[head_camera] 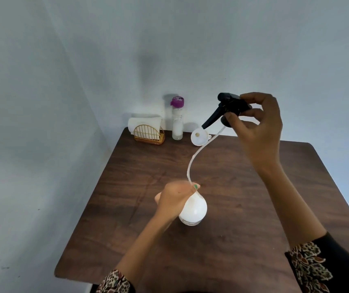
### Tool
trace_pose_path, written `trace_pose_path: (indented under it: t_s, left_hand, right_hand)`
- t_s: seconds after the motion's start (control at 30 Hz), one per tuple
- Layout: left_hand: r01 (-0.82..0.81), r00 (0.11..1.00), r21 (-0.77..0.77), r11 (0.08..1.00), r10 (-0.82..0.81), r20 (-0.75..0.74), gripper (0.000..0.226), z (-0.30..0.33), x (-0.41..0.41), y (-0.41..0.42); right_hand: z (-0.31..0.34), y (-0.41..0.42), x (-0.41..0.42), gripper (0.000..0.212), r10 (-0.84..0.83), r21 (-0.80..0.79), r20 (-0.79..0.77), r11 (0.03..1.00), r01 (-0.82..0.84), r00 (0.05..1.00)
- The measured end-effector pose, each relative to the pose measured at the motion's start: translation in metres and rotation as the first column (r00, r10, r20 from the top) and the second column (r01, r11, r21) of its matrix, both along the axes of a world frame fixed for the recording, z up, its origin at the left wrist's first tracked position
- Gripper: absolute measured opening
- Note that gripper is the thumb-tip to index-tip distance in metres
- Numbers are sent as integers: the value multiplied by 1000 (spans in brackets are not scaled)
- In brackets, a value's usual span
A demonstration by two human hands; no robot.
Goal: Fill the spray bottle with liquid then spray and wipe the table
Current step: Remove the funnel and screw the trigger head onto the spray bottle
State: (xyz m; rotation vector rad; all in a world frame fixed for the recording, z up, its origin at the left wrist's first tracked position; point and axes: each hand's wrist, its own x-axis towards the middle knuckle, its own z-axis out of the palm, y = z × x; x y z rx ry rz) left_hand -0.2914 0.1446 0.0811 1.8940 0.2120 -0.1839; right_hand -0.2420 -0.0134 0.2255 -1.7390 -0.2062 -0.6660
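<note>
A white spray bottle [193,210] stands on the dark wooden table [243,187] near its middle. My left hand [174,196] grips its neck. My right hand [256,123] holds the black trigger head [225,107] high above the table, lifted off the bottle. Its white dip tube [194,157] curves down from the head, and its lower end still reaches into the bottle's neck. At the back of the table stand a clear bottle with a purple cap [177,121], holding pale liquid, and a white funnel [200,136] lying beside it.
A gold wire holder with white cloths or napkins [147,131] sits at the table's back left corner. Pale walls close in behind and to the left. The table's right edge [338,187] drops off near some clutter at the far right.
</note>
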Motion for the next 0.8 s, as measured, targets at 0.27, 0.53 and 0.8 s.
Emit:
trace_pose_path:
  t_s: [0.27, 0.53, 0.8]
  left_hand:
    - [-33, 990, -57, 998, 41, 135, 11, -18, 13, 5]
    - [29, 984, 163, 986, -57, 170, 12, -50, 8, 0]
    - [62, 987, 94, 994, -75, 141, 21, -55, 7, -4]
  right_hand:
    - [9, 1, -25, 38, 18, 15, 41, 1000, -19, 999]
    - [-3, -9, -40, 37, 43, -66, -5, 997, -43, 999]
    - [6, -21, -44, 18, 132, -342, -290, 911, -231, 948]
